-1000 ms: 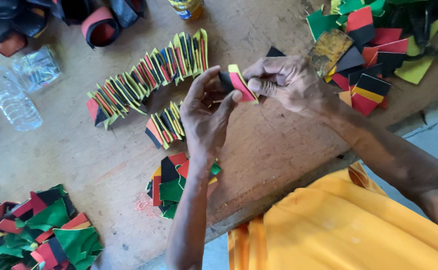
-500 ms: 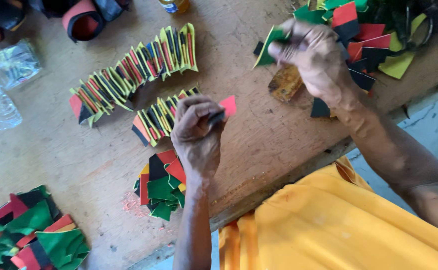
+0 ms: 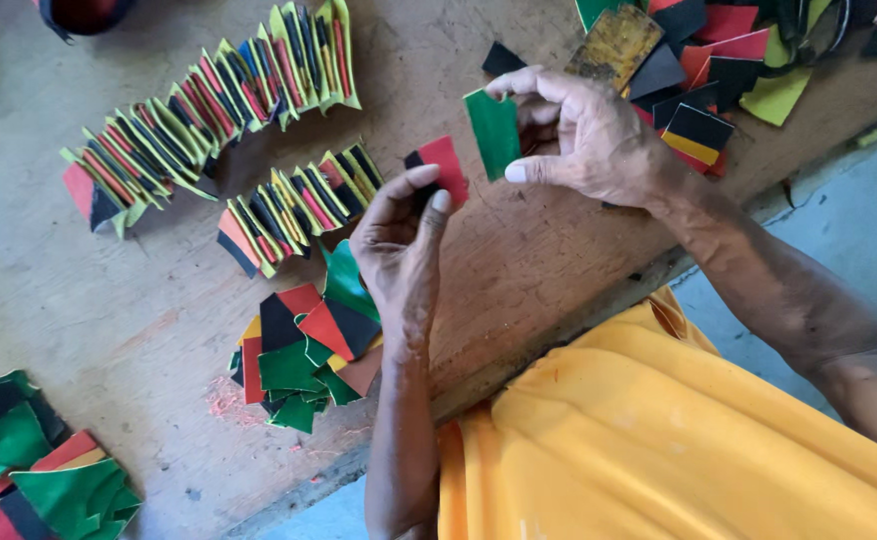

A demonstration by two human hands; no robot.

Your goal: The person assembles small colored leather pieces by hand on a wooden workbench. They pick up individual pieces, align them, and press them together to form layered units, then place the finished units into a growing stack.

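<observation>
My left hand (image 3: 399, 240) pinches a red-and-black piece (image 3: 442, 167) at its fingertips; my right hand (image 3: 584, 135) grips a green piece (image 3: 494, 132) between thumb and fingers, just beside it.

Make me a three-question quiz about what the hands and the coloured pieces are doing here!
1. Where is the flat green piece?
A. in the right hand
B. on the wooden table
C. under the left hand

2. What colour is the small piece in the left hand?
A. blue
B. red and black
C. white

3. How are the fanned rows of folded pieces lying?
A. held up in the air
B. resting untouched on the table
C. piled on the yellow garment

Answers: 1 A, the right thumb and fingers pinch it. 2 B, red with a black edge. 3 B, no hand touches them.
</observation>
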